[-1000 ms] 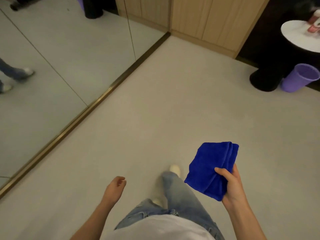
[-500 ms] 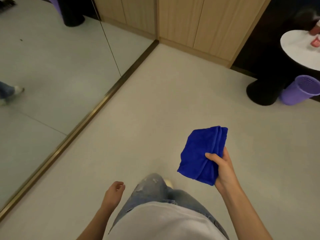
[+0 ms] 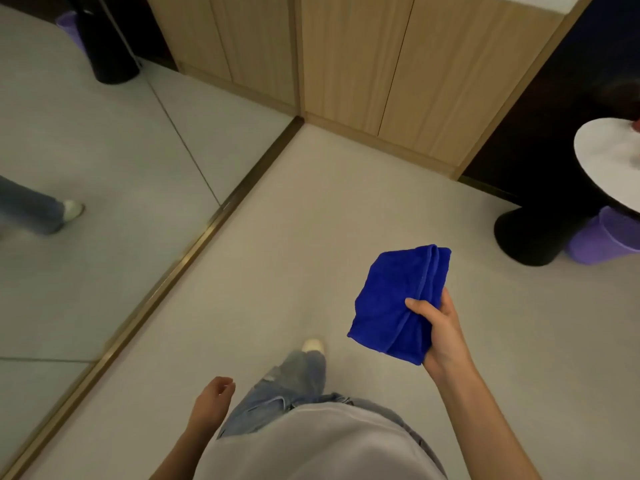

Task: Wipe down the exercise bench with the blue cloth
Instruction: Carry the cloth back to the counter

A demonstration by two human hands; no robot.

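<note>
Nearest the camera, the left hand (image 3: 214, 400) hangs empty beside the jeans, fingers loosely curled. Just ahead and to the right, the right hand (image 3: 440, 330) pinches the folded blue cloth (image 3: 398, 303) between thumb and fingers, held in the air above the pale floor (image 3: 294, 237). Farther off, a mirror wall (image 3: 104, 168) runs along the floor's left edge, wooden cabinets (image 3: 381, 64) close its far edge, and a purple bin (image 3: 609, 240) stands touching a black pedestal (image 3: 533, 237) at the right edge.

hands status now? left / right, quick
Left hand: empty, fingers loosely curled, hanging by the leg.
Right hand: closed on the folded cloth, held in the air.
</note>
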